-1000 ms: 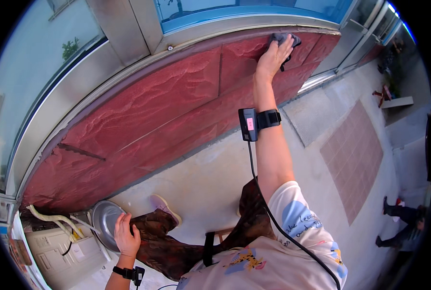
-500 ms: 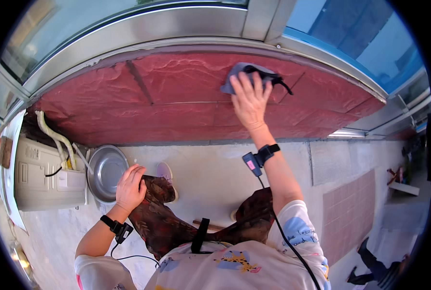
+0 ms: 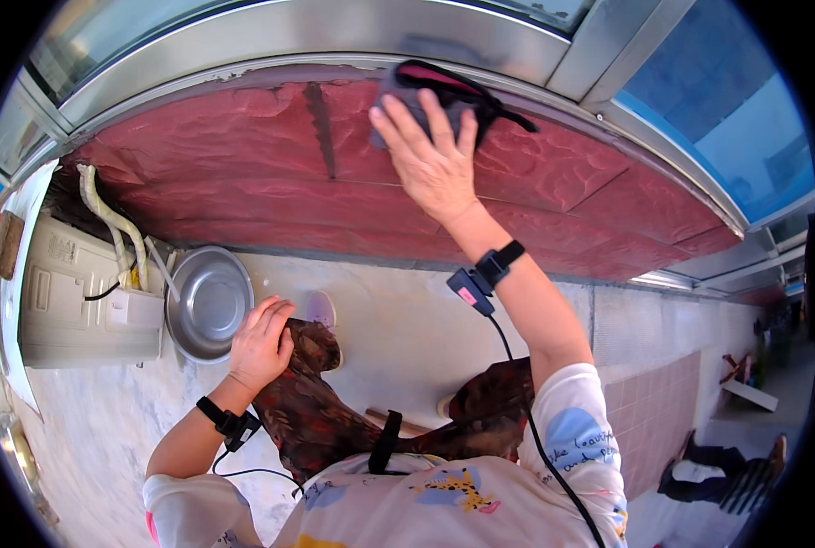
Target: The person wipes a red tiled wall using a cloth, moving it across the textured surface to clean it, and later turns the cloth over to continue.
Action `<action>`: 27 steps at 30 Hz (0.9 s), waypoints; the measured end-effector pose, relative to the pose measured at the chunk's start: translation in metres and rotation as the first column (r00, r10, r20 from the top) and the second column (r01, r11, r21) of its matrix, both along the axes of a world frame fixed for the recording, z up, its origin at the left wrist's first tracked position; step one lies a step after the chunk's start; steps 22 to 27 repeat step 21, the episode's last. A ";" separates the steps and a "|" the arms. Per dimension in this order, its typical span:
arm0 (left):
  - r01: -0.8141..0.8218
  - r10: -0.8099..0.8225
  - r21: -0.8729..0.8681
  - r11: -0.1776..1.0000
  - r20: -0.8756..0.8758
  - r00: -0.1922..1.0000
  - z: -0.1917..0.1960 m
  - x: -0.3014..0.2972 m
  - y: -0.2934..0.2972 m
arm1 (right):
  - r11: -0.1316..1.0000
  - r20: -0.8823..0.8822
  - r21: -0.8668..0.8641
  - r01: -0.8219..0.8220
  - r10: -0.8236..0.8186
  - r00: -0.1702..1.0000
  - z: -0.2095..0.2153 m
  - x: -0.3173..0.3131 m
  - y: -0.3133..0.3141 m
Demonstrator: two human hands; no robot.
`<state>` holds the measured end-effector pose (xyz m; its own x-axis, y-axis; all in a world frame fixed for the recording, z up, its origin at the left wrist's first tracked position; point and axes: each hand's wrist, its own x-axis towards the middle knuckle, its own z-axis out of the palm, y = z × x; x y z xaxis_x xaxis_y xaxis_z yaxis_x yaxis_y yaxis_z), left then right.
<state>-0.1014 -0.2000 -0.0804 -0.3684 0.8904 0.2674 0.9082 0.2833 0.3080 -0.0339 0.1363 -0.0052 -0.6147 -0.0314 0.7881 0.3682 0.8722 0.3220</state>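
The grey cloth [image 3: 430, 91] lies pressed flat against the red stone ledge [image 3: 243, 173], right under the spread fingers of the right hand [image 3: 435, 160], close below the metal window frame [image 3: 316, 36] that runs along the top. A dark strap or edging of the cloth hangs loose past the fingertips toward the right, and it looks likely to slip out or catch on the frame's lip if the hand pushes hard that way. The right hand is open and flat on the cloth, not gripping it, so the cloth could slide away from under the palm on the rough, rippled stone. The left hand [image 3: 261, 342] is well apart from the right, low down, resting with bent fingers on the person's knee in brown patterned trousers [image 3: 311, 402]; it holds nothing. Just beyond the left hand sits a round metal bowl [image 3: 208, 301] on the pale floor [image 3: 407, 329], touching a white box unit [image 3: 88, 310] with hoses. With the body leaning on one braced arm, a far reach could upset the balance, and a shifting knee could knock the bowl.
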 end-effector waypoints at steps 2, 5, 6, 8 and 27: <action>0.018 -0.018 -0.016 1.000 -0.026 1.000 -0.004 0.001 0.009 | 0.986 0.069 0.006 -0.166 0.165 0.984 0.006 -0.017 -0.010; 0.031 -0.035 -0.043 0.999 -0.074 0.997 -0.003 0.005 0.019 | 0.969 0.169 0.102 -0.225 0.206 0.964 0.008 -0.007 -0.004; 0.036 -0.040 -0.066 0.997 -0.064 0.997 -0.003 0.009 0.012 | 0.939 0.297 0.197 -0.282 0.217 0.930 0.006 -0.009 -0.010; 0.024 -0.031 -0.073 0.997 -0.098 0.995 -0.007 0.007 0.015 | 0.943 0.336 0.182 -0.280 0.208 0.919 -0.017 0.017 0.014; 0.022 -0.027 -0.131 0.991 -0.042 0.999 -0.006 0.006 0.022 | 0.969 0.562 0.227 0.094 -0.209 0.800 -0.061 0.239 0.148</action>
